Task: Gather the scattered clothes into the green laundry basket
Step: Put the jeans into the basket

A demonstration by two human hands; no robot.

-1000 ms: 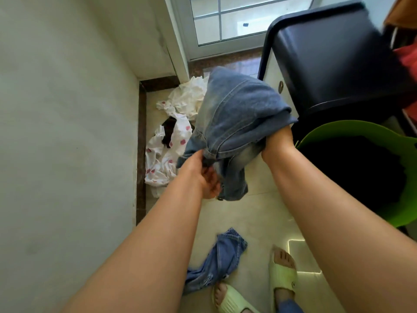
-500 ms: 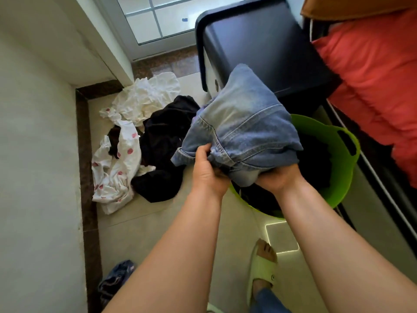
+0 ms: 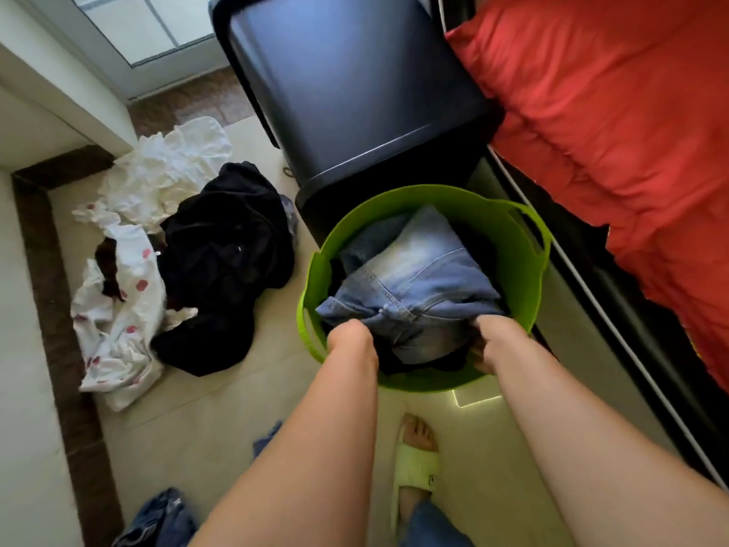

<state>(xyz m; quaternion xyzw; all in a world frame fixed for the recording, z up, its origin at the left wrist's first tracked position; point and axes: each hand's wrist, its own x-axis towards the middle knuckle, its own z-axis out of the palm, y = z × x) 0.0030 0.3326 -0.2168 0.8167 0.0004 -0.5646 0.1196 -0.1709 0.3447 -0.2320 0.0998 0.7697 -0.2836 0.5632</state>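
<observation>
Both hands down inside the green basket (image 3: 513, 246), left hand (image 3: 349, 335) and right hand (image 3: 487, 341) gripping the near edge of the folded jeans (image 3: 414, 278) lying on dark clothes. Likely to drag denim back out if fingers snag. Black garment (image 3: 225, 262) and spotted white cloth (image 3: 118, 309) on the floor (image 3: 221, 420).

Bare forearms, pale green slide sandal, blue denim at the leg

Both arms run up from the lower edge of the frame with no sleeves showing, the left hand (image 3: 349, 336) and right hand (image 3: 491, 341) without rings, watch or gloves. At lower centre a foot wears a pale green slide sandal (image 3: 414, 473) with a broad strap and open toes; blue denim trouser hem (image 3: 428, 525) sits just below it.
</observation>
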